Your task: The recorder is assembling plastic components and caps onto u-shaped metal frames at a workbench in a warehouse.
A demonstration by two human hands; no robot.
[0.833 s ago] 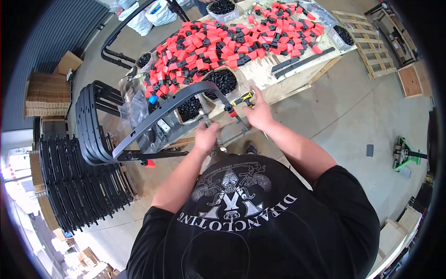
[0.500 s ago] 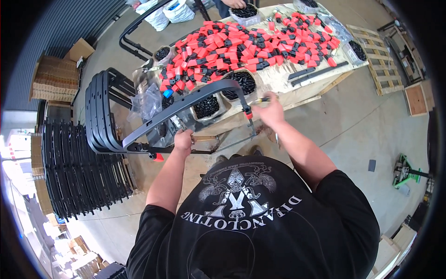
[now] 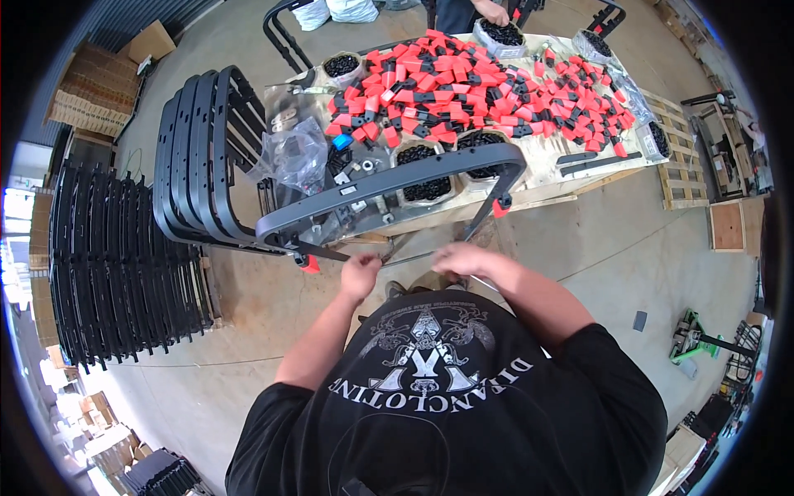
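Observation:
A curved black metal frame [image 3: 397,175] lies at the near edge of the table, with red-and-black clips [image 3: 500,207] on its two legs. My left hand [image 3: 361,276] is closed at its lower bar, fingertips pinched together; what they pinch is too small to make out. To its right, my right hand [image 3: 460,259] is curled above the same lower bar, and its grip is hidden by the fingers. A thin pale strip [image 3: 484,283] shows by my right wrist. Beyond the frame, many red-and-black clips [image 3: 447,74] are heaped on the table.
Tubs of small black parts [image 3: 426,192] line the table, beside a clear plastic bag [image 3: 299,157] and loose metal fittings. Black frames [image 3: 186,157] lean at left, with stacked black bars [image 3: 124,264] below. Across the table, another person's hand [image 3: 494,11] reaches into a tub.
My right hand has come down from the frame's right leg to the lower bar. My left hand has moved right along the bar. The table and frame sit farther right in the view.

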